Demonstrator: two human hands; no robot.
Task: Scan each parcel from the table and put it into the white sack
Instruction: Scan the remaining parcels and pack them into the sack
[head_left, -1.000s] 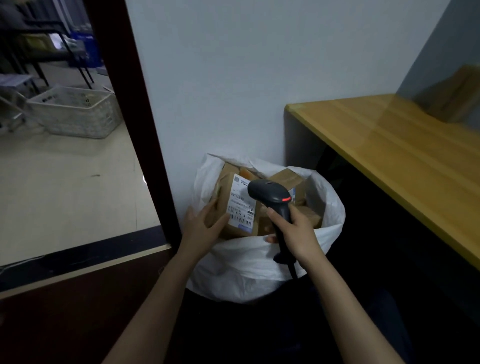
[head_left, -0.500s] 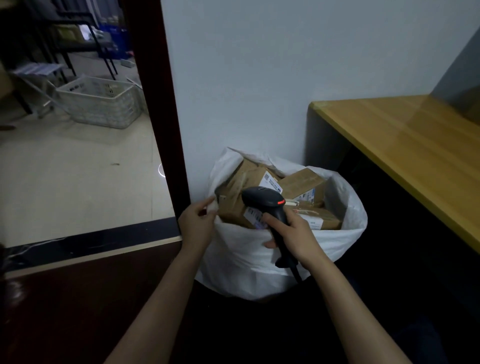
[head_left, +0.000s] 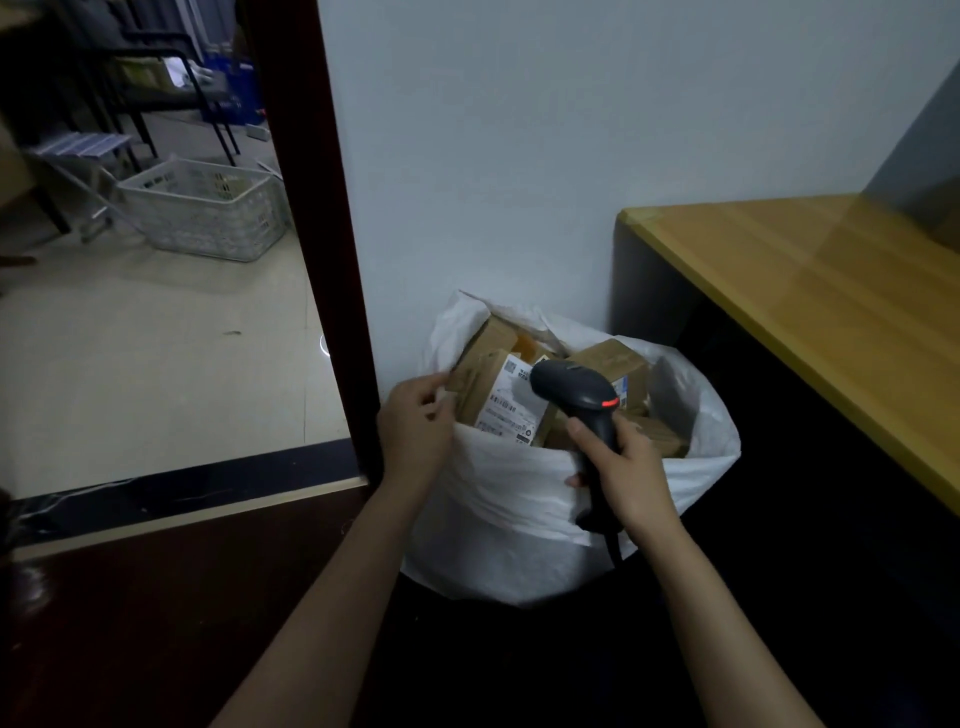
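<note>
Nearest you, your right hand (head_left: 621, 470) is wrapped tight around the grip of the black scanner (head_left: 574, 392), its head hanging over the mouth of the white sack (head_left: 509, 499). Your left hand (head_left: 415, 428) sits at the sack's near-left rim, fingers pinched at the edge of the labelled parcel (head_left: 501, 402) and the sack cloth; whether it truly grips the box or only steadies it cannot be told. That parcel already lies inside the sack, label up, leaning against other brown boxes (head_left: 610, 364) packed beside and behind it. To finish this step well, let the parcel settle flat so it does not ride up over the rim, and lift the scanner clear so its cord does not snag the cloth. The sack looks nearly full, so press boxes down gently. To your right, the bench (head_left: 810, 312) shows bare wood where it is in view. Left, beyond the dark door frame (head_left: 311, 234), a white basket (head_left: 202, 213) stands well apart on the floor.
</note>
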